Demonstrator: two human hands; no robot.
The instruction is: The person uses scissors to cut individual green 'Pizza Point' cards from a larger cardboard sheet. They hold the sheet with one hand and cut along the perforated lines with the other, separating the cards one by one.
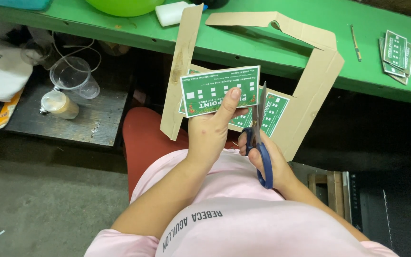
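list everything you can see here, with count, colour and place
printed card: one, green and white, held up by the left hand
cardboard sheet: one, brown, cut-out frame leaning on the bench
scissors: one, blue handles, in the right hand
card stack: one, green, far right on the bench
green bench: one, across the top
pencil: one, on the bench
plastic cup: one, clear, low shelf at left
small jar: one, beside the cup
left hand: grips the card
right hand: in the scissor handles
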